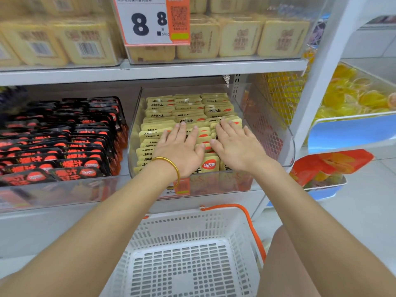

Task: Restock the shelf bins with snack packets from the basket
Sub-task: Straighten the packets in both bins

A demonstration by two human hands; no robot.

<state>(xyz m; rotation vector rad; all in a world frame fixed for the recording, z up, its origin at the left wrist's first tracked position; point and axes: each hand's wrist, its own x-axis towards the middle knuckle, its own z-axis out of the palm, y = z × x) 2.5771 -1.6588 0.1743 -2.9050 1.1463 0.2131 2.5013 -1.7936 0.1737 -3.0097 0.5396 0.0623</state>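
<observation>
A clear plastic shelf bin (288, 144) on the middle shelf holds several rows of yellow snack packets (188, 108) with red logos. My left hand (182, 148), with a gold bangle on the wrist, lies flat and palm down on the front packets. My right hand (233, 142) lies flat beside it on the right-hand rows, fingers spread. Neither hand grips a packet. Below the shelf stands a white basket (192, 230) with an orange handle; no packets show inside it.
A bin of black-and-red packets (64, 138) fills the shelf to the left. Yellow boxed goods (240, 37) and a price tag (150, 20) sit on the shelf above. Yellow sweets (353, 93) in blue-fronted bins stand at the right. My knee (285, 264) is beside the basket.
</observation>
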